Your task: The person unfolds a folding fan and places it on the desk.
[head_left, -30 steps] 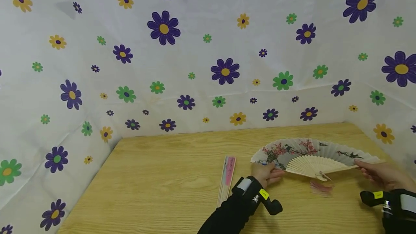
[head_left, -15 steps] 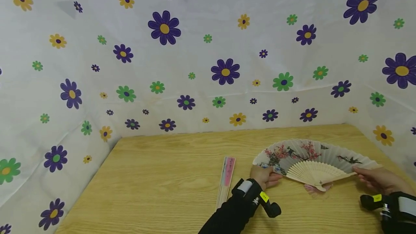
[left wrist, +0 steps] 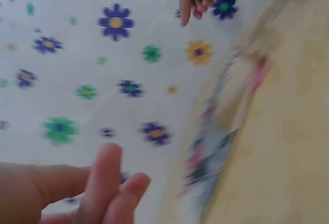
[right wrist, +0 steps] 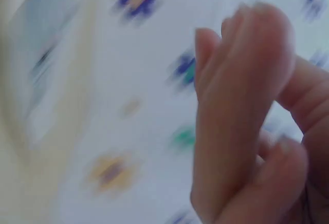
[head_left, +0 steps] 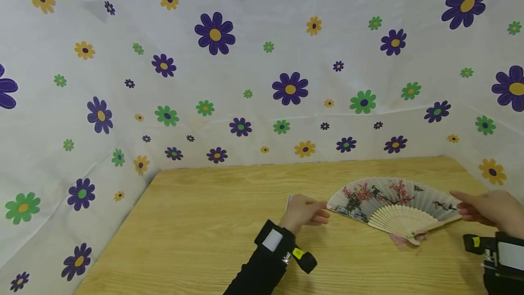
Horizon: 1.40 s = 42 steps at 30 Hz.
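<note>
An unfolded folding fan [head_left: 380, 197] with pale ribs, pink blossoms and a pink tassel lies on the table at the right in the head view. My left hand [head_left: 304, 213] is just left of the fan's left end, and the left wrist view finds nothing in its loosely bent fingers. Most of a second, folded fan [head_left: 289, 199] is hidden behind that hand and wrist; only its tip shows. By the fan's right end hovers my right hand [head_left: 489, 211], index finger extended. In the right wrist view this hand holds nothing and the open fan [right wrist: 46, 54] is apart from it.
The wood-grain table [head_left: 196, 222] runs back to a white curtain [head_left: 254, 72] printed with purple, green and yellow flowers. The curtain also closes off the left and right sides. Both wrists carry black strapped camera mounts.
My left hand has let go of the unfolded fan and moved left over the folded one. My right hand has come off the fan's right end. The fan's handle end came down onto the table.
</note>
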Motion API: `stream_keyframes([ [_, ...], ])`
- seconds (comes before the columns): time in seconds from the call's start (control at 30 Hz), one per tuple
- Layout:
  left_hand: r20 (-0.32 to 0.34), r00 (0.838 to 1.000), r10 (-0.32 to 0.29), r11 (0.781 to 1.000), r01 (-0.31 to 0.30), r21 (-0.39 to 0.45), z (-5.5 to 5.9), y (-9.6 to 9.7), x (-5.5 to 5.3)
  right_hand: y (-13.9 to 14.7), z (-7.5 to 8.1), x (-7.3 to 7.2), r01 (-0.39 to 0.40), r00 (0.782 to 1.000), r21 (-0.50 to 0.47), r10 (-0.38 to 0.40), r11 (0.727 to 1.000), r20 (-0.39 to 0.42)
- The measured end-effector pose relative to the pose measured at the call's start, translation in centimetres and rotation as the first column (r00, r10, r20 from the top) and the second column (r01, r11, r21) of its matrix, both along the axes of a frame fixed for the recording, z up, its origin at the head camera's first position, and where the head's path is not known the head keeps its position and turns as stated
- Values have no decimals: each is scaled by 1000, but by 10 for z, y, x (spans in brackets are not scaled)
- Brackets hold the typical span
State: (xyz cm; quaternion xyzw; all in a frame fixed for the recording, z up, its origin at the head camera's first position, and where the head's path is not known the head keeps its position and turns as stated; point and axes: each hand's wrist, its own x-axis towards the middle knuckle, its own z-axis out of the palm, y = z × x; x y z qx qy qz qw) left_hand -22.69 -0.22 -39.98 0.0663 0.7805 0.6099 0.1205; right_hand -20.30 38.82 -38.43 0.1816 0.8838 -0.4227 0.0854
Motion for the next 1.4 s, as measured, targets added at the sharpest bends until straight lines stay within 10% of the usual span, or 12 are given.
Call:
stream_keyframes([
  [0.1,-218,976,26,996,-44,-76,14,-35,2,-75,34,12,-150,972,201,182,968,-151],
  [0.23,-454,891,20,938,-174,-301,35,-77,8,-182,42,17,-266,902,330,354,906,-246],
  [0.37,-525,847,78,864,-320,-388,59,-105,14,-267,26,15,-337,863,354,437,872,-254],
  [0.6,-594,748,295,849,-490,-196,84,-138,26,-340,-1,12,-399,850,406,498,822,-174],
  [1.13,-565,786,251,842,-466,-274,86,-134,32,-356,-29,9,-374,855,429,485,822,-183],
  [1.4,-424,905,27,850,-244,-467,67,-118,24,-335,13,7,-372,864,218,422,902,-275],
])
